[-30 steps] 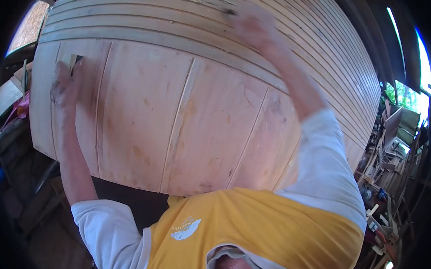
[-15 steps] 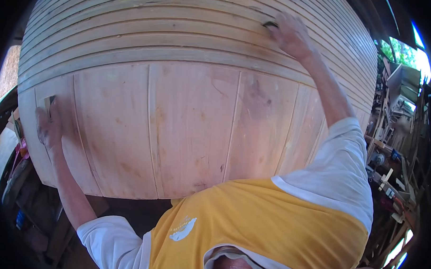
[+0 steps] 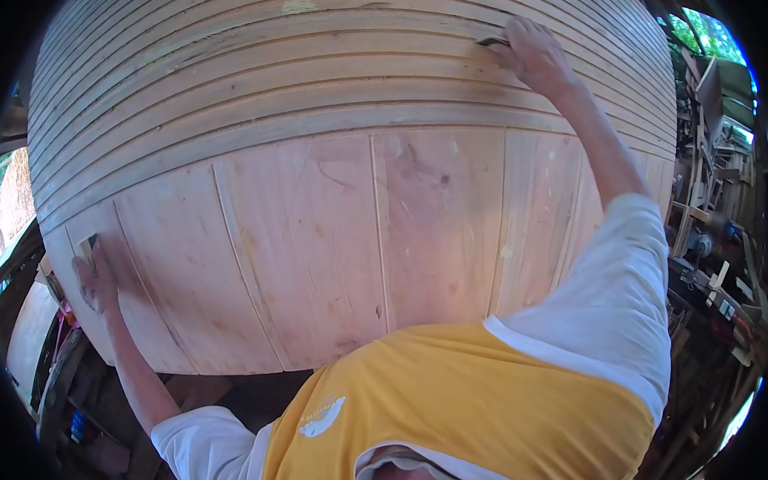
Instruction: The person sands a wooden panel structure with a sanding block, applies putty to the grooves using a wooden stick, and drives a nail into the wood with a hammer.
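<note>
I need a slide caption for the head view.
Left hand holding a small object, right hand a thin dark piece, at grooved boards.

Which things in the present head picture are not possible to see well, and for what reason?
Head view:
Dark piece: mostly covered by the right hand, so its kind is unclear.
Pale piece: lower end hidden by the left hand.
Wooden panel: far edge cut off by the picture's top.
Shirt print: too small to read.
Clutter at right: too small and dark.
</note>
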A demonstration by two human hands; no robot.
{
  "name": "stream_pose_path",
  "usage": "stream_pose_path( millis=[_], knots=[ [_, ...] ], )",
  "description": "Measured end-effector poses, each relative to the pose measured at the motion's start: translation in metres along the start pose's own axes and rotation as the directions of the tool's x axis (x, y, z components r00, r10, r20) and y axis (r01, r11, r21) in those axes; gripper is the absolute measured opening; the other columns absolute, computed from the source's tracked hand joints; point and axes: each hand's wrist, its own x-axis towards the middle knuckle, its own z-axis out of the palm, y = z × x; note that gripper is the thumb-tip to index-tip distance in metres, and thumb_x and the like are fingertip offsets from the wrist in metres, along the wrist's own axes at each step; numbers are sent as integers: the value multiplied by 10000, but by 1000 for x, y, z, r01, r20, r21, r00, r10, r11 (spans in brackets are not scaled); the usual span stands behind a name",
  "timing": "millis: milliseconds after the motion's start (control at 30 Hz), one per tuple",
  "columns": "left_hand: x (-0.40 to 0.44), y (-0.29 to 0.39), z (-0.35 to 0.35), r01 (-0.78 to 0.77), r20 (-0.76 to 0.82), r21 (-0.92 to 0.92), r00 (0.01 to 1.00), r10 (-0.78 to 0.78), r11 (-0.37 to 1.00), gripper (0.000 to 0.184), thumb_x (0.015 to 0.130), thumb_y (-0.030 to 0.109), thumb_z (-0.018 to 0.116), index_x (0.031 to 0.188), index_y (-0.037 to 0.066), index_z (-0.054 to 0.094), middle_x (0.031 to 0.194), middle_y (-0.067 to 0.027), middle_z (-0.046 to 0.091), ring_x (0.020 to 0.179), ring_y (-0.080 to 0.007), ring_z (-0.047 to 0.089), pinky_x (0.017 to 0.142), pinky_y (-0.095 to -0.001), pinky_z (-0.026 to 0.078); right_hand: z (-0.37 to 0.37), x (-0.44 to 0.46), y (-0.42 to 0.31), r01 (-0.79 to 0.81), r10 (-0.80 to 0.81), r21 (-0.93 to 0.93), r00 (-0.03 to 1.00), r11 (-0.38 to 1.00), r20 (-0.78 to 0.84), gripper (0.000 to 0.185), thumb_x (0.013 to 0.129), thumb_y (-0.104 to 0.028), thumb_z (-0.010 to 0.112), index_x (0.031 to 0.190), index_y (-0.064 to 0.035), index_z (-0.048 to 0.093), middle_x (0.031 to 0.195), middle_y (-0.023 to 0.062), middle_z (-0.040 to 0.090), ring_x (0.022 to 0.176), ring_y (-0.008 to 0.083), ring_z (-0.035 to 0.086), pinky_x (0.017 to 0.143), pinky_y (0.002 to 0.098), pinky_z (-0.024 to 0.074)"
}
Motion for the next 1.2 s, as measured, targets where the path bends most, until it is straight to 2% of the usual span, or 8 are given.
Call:
stream_pose_path(
  millis=[133,167,267,500,800,900,1033,1200],
  knots=[
    [4,4,-3,30,41,-11,999,-30,999,987,928,714,527,1482,-96,429,1452,-325,519,1337,-476,514,1123,-466,409,23,60,-76,-136,132,-1,963,991,237,376,931,-406,654,856,-37,639,778,169,611,760,361,616,685,495,479],
    [5,6,-5,34,51,-17,998,-33,999,989,926,714,531,1483,-97,429,1450,-327,520,1337,-476,514,1123,-467,409,26,84,-108,48,-28,217,995,975,-94,246,914,-270,607,979,-34,623,953,194,660,976,365,640,869,480,494],
    [6,0,-10,0,83,-47,997,3,999,984,925,711,538,1471,-102,441,1433,-335,530,1330,-479,519,1115,-472,414,60,135,-155,106,-89,219,992,970,-86,274,917,-300,626,982,-33,624,957,183,669,965,361,641,868,485,494],
    [2,0,-6,10,26,-57,1000,-9,998,929,934,706,538,1408,-92,498,1357,-330,583,1264,-488,563,1063,-490,444,20,-9,12,-39,40,-16,997,999,69,382,943,-386,672,817,-34,599,786,167,616,801,369,639,708,488,496],
    [7,-10,6,-20,-11,-47,1000,20,999,937,933,715,537,1426,-80,485,1383,-324,570,1286,-475,551,1078,-474,436,55,151,-171,192,-165,270,979,944,-120,196,786,-170,677,943,-58,641,958,190,677,973,369,658,837,458,515],
    [2,21,-33,93,276,-69,959,-71,993,982,940,711,526,1486,-98,420,1460,-320,515,1363,-456,499,1133,-455,401,39,108,-129,-21,32,266,999,964,-36,384,967,-410,614,788,-72,646,751,136,633,725,314,616,645,452,480],
    [-2,1,-5,50,92,42,994,-54,998,973,947,703,516,1483,-104,418,1454,-334,511,1356,-469,498,1128,-466,407,25,41,-43,38,-43,50,993,998,107,291,921,-334,675,1003,-59,631,926,135,636,839,328,630,705,452,506],
    [-11,18,-15,8,13,0,1000,-8,1000,918,956,690,507,1422,-101,481,1397,-348,546,1309,-491,527,1101,-482,431,54,157,-193,129,-109,195,988,972,-114,226,870,-263,677,999,-80,643,952,144,653,911,338,646,767,450,518]
  ],
)
